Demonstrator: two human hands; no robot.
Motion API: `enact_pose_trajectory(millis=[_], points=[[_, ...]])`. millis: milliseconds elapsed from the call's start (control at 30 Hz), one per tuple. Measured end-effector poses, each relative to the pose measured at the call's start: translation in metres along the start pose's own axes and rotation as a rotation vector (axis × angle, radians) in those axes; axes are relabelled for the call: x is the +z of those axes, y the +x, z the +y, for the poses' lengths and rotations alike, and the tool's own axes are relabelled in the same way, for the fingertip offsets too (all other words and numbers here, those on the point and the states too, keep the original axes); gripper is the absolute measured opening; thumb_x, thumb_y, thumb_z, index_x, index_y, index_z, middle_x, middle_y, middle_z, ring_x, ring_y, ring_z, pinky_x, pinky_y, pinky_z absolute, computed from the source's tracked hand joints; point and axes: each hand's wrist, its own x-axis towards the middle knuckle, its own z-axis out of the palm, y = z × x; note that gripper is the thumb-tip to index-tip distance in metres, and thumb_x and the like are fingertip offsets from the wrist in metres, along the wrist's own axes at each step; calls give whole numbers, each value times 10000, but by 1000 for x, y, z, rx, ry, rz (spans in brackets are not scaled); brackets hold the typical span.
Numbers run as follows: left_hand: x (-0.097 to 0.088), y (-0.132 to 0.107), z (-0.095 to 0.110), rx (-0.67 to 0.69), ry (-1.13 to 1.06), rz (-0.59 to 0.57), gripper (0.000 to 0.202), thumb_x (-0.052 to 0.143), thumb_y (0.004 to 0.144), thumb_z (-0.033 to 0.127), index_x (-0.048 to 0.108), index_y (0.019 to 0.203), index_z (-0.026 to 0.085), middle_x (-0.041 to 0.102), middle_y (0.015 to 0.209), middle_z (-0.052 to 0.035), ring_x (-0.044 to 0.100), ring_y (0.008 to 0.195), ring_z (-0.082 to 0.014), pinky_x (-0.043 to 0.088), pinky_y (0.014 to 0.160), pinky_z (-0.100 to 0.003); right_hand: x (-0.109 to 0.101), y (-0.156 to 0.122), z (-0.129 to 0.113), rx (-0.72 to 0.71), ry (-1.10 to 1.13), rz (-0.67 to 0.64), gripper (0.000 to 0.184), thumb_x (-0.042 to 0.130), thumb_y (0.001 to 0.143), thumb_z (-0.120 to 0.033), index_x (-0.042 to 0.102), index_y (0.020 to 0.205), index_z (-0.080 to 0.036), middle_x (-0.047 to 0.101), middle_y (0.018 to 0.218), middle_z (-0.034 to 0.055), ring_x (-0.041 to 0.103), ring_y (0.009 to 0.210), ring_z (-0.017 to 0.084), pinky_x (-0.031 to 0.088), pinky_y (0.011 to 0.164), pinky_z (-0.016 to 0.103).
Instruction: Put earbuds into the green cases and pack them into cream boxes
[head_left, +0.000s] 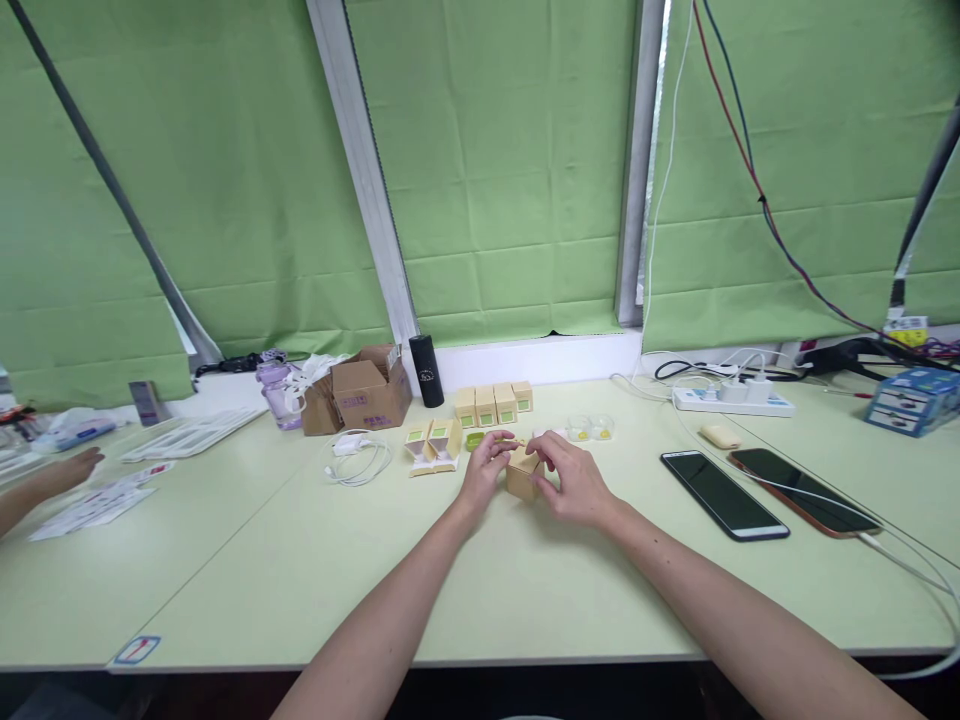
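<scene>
A small tan cardboard box (521, 476) stands on the pale green table (465, 590), held between both hands. My left hand (486, 470) pinches its upper left edge with curled fingers. My right hand (570, 480) grips its right side, fingers closed over the top. Behind them a row of several small tan boxes with green labels (493, 404) stands upright. Two opened boxes (435, 445) lie to the left, beside a small green item (474, 440).
A brown carton (369, 392), black tumbler (426, 370), purple bottle (276, 392) and white cable (358, 458) lie at left. Two phones (724, 494) (802, 490), a power strip (733, 400) and a blue box (911, 400) lie at right. Another person's hand (71, 470) rests far left.
</scene>
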Motion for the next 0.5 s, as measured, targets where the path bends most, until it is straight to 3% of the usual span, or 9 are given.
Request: enact_pose_trajectory(millis=[233, 400, 500], points=[[-3, 6, -5, 18, 59, 105, 280, 635, 763, 273, 657, 1035, 207, 735, 992, -70, 685, 985, -244, 455, 928, -360, -1, 2, 2, 110, -93, -86, 436, 613, 814, -118, 520, 1219, -248, 647, 1207, 59, 639, 891, 214, 394, 670, 308], [-4, 7, -7, 4, 103, 188, 242, 615, 768, 252, 657, 1001, 199, 714, 852, -42, 680, 909, -231, 449, 883, -342, 1, 3, 9, 202, -97, -56, 442, 559, 835, -77, 497, 1235, -253, 655, 1213, 56, 642, 977, 218, 384, 690, 294], [-3, 7, -6, -7, 122, 205, 228, 611, 782, 250, 662, 998, 197, 703, 796, -31, 670, 872, -225, 444, 851, -332, 3, 4, 13, 290, -123, -61, 408, 555, 875, -104, 490, 1247, -259, 676, 1118, 47, 642, 936, 216, 345, 665, 285]])
